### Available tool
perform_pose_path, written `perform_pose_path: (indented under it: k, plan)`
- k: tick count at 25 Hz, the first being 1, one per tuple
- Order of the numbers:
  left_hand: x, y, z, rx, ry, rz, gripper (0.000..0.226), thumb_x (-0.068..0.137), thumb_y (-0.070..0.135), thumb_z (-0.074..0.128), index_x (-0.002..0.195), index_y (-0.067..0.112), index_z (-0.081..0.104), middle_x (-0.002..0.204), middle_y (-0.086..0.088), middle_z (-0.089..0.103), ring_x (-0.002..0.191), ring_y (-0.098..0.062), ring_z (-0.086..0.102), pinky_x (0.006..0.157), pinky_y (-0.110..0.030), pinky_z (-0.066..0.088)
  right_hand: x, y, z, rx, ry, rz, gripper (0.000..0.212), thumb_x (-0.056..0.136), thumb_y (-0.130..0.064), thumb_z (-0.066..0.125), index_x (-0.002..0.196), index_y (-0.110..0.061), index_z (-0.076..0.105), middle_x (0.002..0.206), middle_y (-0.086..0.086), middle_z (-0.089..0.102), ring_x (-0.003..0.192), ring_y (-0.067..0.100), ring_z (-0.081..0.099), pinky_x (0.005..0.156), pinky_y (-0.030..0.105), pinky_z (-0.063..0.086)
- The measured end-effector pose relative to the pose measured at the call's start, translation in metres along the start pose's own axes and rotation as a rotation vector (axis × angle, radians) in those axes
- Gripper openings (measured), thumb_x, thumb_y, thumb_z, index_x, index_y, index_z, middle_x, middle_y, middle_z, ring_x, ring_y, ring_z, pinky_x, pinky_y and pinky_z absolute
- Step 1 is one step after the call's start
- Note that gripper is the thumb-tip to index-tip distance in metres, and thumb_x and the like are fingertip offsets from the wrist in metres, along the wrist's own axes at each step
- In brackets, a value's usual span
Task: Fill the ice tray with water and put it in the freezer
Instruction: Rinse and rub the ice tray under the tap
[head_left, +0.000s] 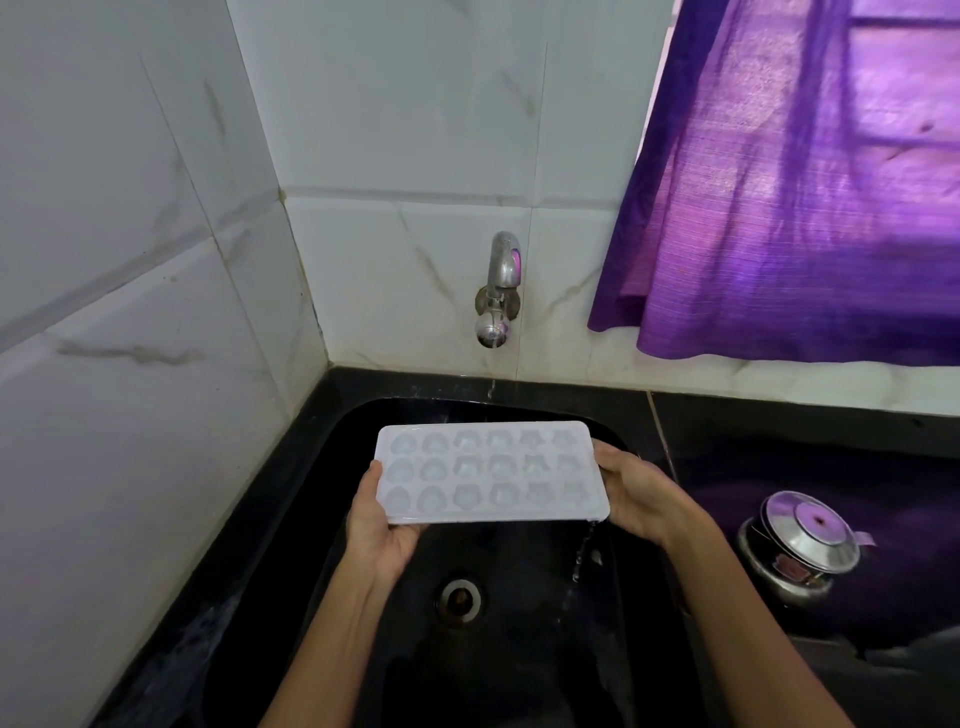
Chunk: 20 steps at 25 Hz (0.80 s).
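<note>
A white ice tray (488, 473) with several shaped cells is held level above the black sink (332, 467). My left hand (379, 525) grips its left short end, thumb on the rim. My right hand (636, 493) grips the right short end. Water glistens in the cells, and a thin trickle spills from the tray's near right corner into the sink. The chrome tap (497, 291) is on the tiled wall behind the tray, and a thin stream falls from it just behind the tray's far edge.
The sink drain (460, 597) lies below the tray. A steel lidded pot (797, 545) stands on the black counter at the right. A purple curtain (805, 182) hangs at the upper right. White tiled walls close off the left and back.
</note>
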<state>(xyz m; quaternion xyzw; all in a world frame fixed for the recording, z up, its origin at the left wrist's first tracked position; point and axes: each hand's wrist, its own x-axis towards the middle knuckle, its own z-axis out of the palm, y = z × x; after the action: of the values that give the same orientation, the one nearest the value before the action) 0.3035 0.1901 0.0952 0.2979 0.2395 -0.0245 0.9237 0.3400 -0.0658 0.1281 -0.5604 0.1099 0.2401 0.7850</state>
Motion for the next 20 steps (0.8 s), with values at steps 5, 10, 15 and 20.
perform_pose_path:
  k: [5, 10, 15, 20]
  plan:
    - [-0.016, 0.001, -0.005, 0.206, -0.021, -0.045, 0.031, 0.100, 0.029, 0.036, 0.114, 0.010, 0.056, 0.102, -0.016, 0.070, 0.103, -0.036, 0.061, 0.089, -0.057, 0.047, -0.014, 0.016, -0.012, 0.039, 0.037, 0.016, 0.030, 0.101, -0.012, 0.035, 0.119, -0.013, 0.060, 0.117, 0.013, 0.067, 0.106, 0.029, 0.064, 0.069, 0.038, 0.059]
    - [-0.019, 0.003, -0.024, 0.493, 0.038, -0.107, 0.032, 0.100, 0.017, 0.036, 0.122, 0.001, 0.052, 0.107, -0.017, 0.065, 0.095, -0.030, 0.062, 0.075, -0.043, 0.049, -0.027, 0.038, -0.026, 0.014, 0.082, -0.010, 0.032, 0.103, -0.010, 0.031, 0.120, -0.015, 0.058, 0.119, 0.012, 0.064, 0.110, 0.029, 0.061, 0.079, 0.042, 0.053]
    - [-0.028, -0.007, -0.038, 0.706, 0.092, -0.088, 0.021, 0.099, 0.006, 0.036, 0.099, 0.000, 0.056, 0.088, -0.013, 0.062, 0.078, -0.025, 0.060, 0.062, -0.037, 0.047, -0.034, 0.067, -0.033, -0.036, 0.100, 0.009, 0.030, 0.102, -0.006, 0.031, 0.119, -0.016, 0.054, 0.116, 0.011, 0.062, 0.106, 0.028, 0.062, 0.082, 0.042, 0.052]
    - [-0.030, -0.019, -0.059, 0.893, 0.138, -0.112, 0.020, 0.098, -0.002, 0.036, 0.109, 0.001, 0.053, 0.087, -0.012, 0.062, 0.079, -0.023, 0.059, 0.069, -0.038, 0.048, -0.039, 0.097, -0.038, -0.151, 0.198, 0.069, 0.030, 0.102, -0.004, 0.031, 0.110, -0.022, 0.054, 0.116, 0.012, 0.060, 0.106, 0.029, 0.061, 0.084, 0.043, 0.053]
